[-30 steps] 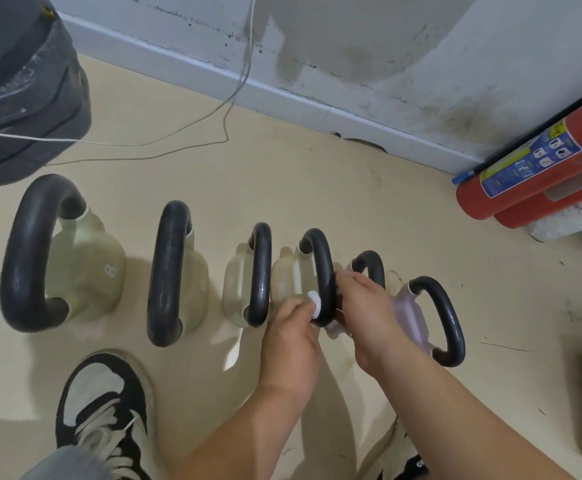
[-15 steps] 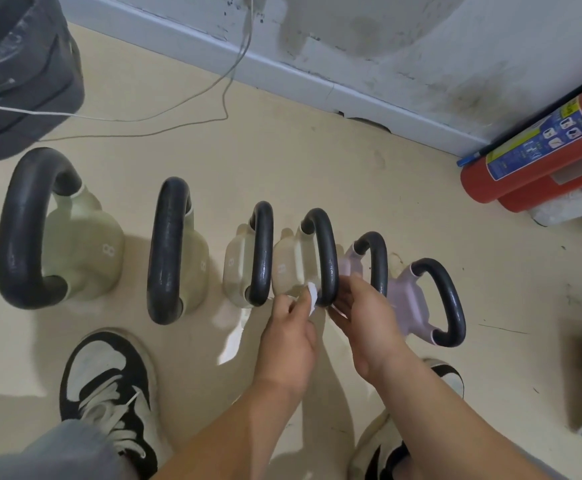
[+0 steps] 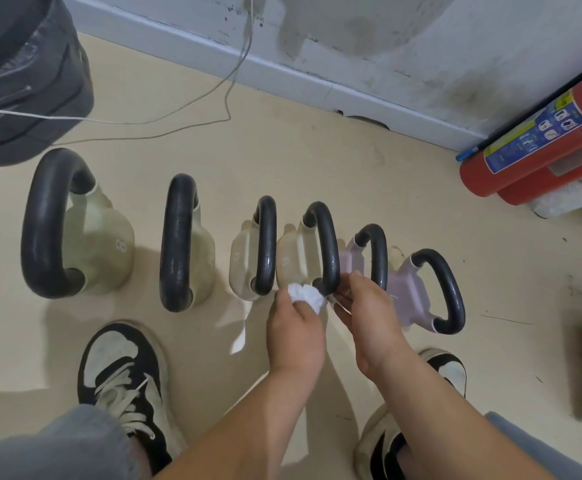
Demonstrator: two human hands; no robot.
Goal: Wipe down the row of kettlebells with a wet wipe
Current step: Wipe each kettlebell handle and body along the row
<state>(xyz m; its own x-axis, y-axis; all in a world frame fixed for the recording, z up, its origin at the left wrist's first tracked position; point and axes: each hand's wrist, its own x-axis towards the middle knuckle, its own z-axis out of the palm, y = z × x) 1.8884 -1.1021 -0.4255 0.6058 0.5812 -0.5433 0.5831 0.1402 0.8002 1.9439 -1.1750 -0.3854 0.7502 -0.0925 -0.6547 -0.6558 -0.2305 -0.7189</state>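
**Wiping the Fourth Kettlebell: Handle Base**

Six kettlebells stand in a row on the floor. Work is at the fourth kettlebell, counted from the larger end.

The left hand has its fingers curled round a bunched white wet wipe. It presses the wipe against the near foot of this kettlebell's black handle, where the handle meets the cream body.

The right hand sits just right of that joint, fingers bent toward the handle end. Whether it grips the handle or a corner of the wipe cannot be told.

Judged step: cleaning the handle base, mid-row.

The next move likely calls for carrying the wipe up along the handle arc, then shifting to the two lilac kettlebells right of the fourth kettlebell.

Containers: no wipe packet shows. A dark bag-like object lies far left of the fourth kettlebell; its contents are hidden.
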